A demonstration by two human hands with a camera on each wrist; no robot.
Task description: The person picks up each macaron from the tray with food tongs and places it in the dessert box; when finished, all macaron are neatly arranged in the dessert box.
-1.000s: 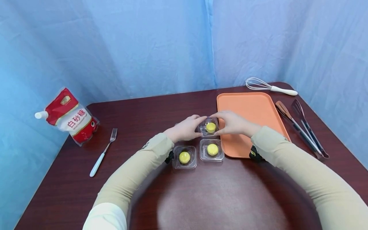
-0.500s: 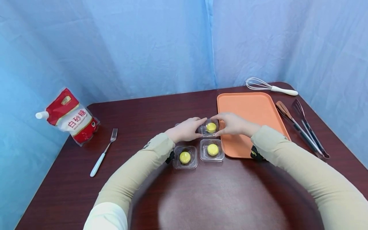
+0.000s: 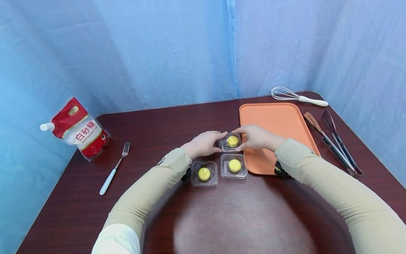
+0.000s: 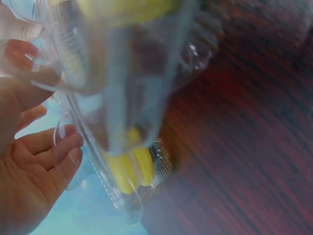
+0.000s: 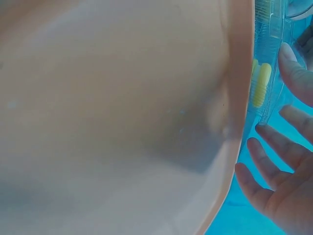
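Note:
My left hand (image 3: 203,144) and right hand (image 3: 256,137) stand on either side of a small clear plastic box (image 3: 226,147) with a yellow macaron (image 3: 232,141) inside. Fingertips and thumbs are at its left and right edges. In the right wrist view, the right fingers (image 5: 281,147) are spread and fairly straight beside the box. The left fingers (image 4: 49,152) are slightly bent by clear plastic in the left wrist view, with a macaron (image 4: 129,169) behind it. Nearer to me sit two more such boxes, one in the middle (image 3: 234,175), one left (image 3: 204,183). The left hand hides what lies beneath it.
An orange tray (image 3: 279,118) lies under the right forearm. Past it are a whisk (image 3: 312,100), tongs (image 3: 330,143) and a slotted turner (image 3: 340,141). On the left lie a fork (image 3: 114,171) and a red and white sugar pouch (image 3: 82,130). Blue cloth (image 3: 152,53) hangs behind the table.
My fingertips at the far edge of the box have come slightly lower and toward me, and that edge shows a little nearer. The other boxes stay in place.

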